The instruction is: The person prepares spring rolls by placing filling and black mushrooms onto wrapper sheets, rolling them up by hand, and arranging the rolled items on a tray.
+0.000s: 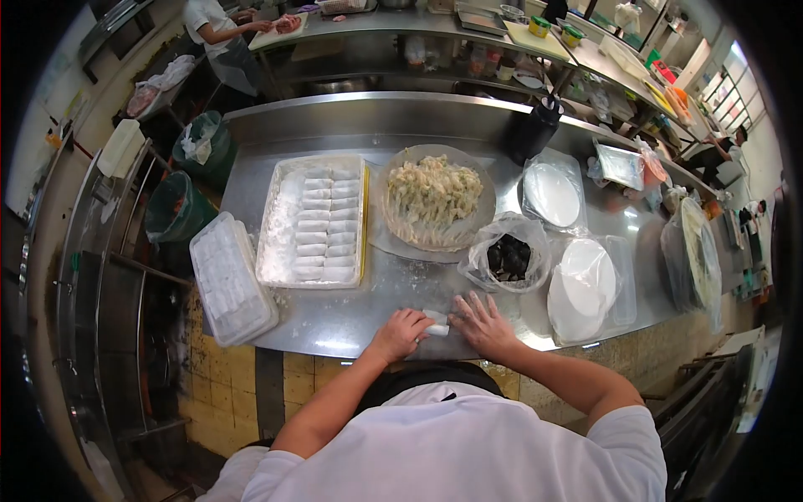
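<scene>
Two small white rolls lie at the front edge of the steel table, between my hands. My left hand has its fingers curled together against their left ends; what it grips, if anything, is hidden. My right hand rests with fingers spread, its edge beside the rolls' right ends. Beyond, to the left, a white tray holds rows of similar white rolls dusted with powder. A mound of pale shredded filling sits on a round plate. Nearer my right hand is a plastic bag with dark pieces.
White round sheets in plastic lie at the right, with another stack behind. A black container stands near the back ledge. A lidded tray overhangs the left edge. Across the ledge, a person handles meat.
</scene>
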Available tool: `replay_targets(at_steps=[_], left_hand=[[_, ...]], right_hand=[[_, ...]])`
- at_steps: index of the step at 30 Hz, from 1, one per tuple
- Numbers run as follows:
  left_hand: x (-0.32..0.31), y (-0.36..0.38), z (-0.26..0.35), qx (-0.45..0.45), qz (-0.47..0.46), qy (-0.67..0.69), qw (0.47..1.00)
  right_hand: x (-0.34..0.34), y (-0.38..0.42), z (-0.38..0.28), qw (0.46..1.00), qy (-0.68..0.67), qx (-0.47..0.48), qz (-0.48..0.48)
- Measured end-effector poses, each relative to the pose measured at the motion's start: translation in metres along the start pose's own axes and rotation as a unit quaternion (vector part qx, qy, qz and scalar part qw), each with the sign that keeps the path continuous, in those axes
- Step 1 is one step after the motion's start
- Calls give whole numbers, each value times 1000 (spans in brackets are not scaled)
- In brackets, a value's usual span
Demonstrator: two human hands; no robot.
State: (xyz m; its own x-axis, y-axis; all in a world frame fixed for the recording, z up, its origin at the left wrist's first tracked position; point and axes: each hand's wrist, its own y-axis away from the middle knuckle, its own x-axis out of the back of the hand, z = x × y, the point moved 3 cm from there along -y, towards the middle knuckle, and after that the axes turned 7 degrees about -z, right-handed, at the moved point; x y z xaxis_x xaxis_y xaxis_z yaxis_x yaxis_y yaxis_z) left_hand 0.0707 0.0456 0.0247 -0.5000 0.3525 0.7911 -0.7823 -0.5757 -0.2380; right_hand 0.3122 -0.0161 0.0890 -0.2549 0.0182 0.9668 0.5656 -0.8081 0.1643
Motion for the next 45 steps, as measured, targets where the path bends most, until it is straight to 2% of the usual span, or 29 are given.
replay_targets(at_steps=[3, 6, 9, 13, 19, 22, 25, 28, 31, 34, 37, 40, 45], left_hand=[[-4, -3, -3, 2, -1, 9, 1000], [-1, -10, -6, 5, -3, 22, 1000], [6, -16, -4, 18, -19, 26, 999], [12, -19, -5, 12, -5, 42, 999], [3, -24, -18, 39, 37, 4, 999], [6, -34, -19, 59, 54, -36, 996], [13, -27, -19, 87, 83, -32, 992], [20, -3, -25, 133, 133, -14, 982], [32, 39, -29, 195, 181, -30, 964], [44, 80, -32, 233, 223, -54, 945], [46, 106, -35, 261, 234, -47, 935], [46, 110, -34, 267, 240, -43, 932], [46, 107, -37, 280, 228, -97, 928]], right_hand=[[-26, -14, -22, 956, -286, -7, 57], [-14, -34, -42, 946, -309, -36, 92], [-13, -42, -43, 953, -272, -67, 116], [-23, -45, -39, 961, -227, -63, 148], [-40, -57, -25, 968, -207, -118, 84], [-28, -59, -28, 962, -211, -136, 110], [-21, -63, -27, 966, -211, -130, 77], [-10, -74, -25, 955, -265, -134, 0], [-15, -87, -19, 942, -316, -113, 27], [7, -103, -17, 894, -421, -146, 45], [41, -143, -18, 792, -589, -131, 90], [103, -205, -26, 767, -634, -85, 62], [154, -318, -69, 832, -553, -20, 23]])
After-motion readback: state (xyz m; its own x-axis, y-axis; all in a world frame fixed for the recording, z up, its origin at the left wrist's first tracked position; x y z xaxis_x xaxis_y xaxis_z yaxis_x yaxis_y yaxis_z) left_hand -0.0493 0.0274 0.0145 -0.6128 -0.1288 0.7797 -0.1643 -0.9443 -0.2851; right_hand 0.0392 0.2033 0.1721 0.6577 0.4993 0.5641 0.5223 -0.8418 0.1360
